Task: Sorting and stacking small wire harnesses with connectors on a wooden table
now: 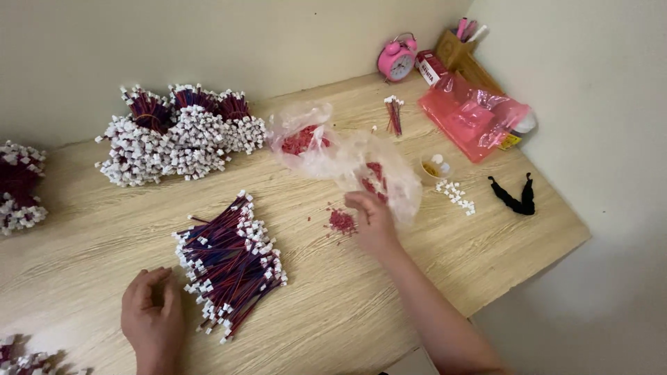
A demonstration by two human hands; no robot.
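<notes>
Meanwhile, the right hand (372, 221) pinches small red pieces (342, 221) beside a clear plastic bag (347, 161), while the left hand (153, 316) rests loosely curled and empty on the worktop (333, 305) near loose red-blue wires (229, 264).

Two hands, heaps of short wires on a wooden desk

Countable: two hands, left (153, 316) and right (374, 222); two clear bags (347, 156) of red bits; one pink alarm clock (397, 59); one pink plastic bag (476, 114); one small cup (435, 167); one loose wire pile (229, 264); three bound wire bundles (184, 132).
</notes>
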